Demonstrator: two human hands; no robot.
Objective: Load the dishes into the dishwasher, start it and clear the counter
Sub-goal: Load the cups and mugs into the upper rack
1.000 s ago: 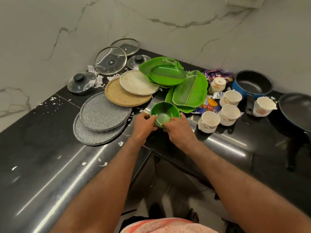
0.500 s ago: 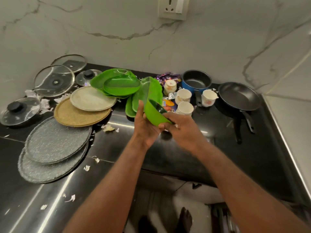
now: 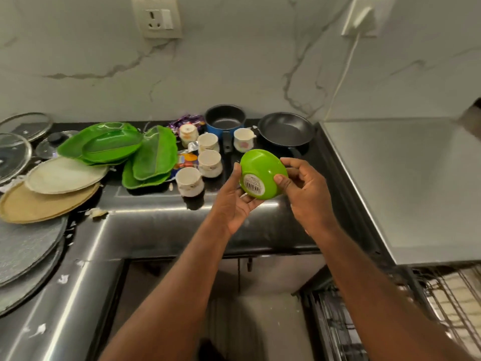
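Observation:
A small green bowl (image 3: pixel 265 168) is held above the black counter (image 3: pixel 156 225), tipped so its base with a barcode sticker faces me. My left hand (image 3: pixel 234 201) cradles it from below and the left. My right hand (image 3: pixel 304 194) pinches its right rim with thumb and fingers. The open dishwasher's wire rack (image 3: pixel 442 295) shows at the lower right. Green leaf-shaped plates (image 3: pixel 153 155), several white cups (image 3: pixel 209 162), a blue saucepan (image 3: pixel 225 121) and a black frying pan (image 3: pixel 286 130) stand on the counter behind the bowl.
Round tan and cream plates (image 3: pixel 52 188), grey plates (image 3: pixel 23 251) and glass lids (image 3: pixel 13 149) lie at the left. Paper scraps litter the counter. A steel-topped surface (image 3: pixel 406 183) fills the right. A plugged-in socket (image 3: pixel 360 16) hangs on the marble wall.
Both hands lifted the green bowl off the counter, carried it to the right and turned it over so its base faces me. My view swung right toward the dishwasher.

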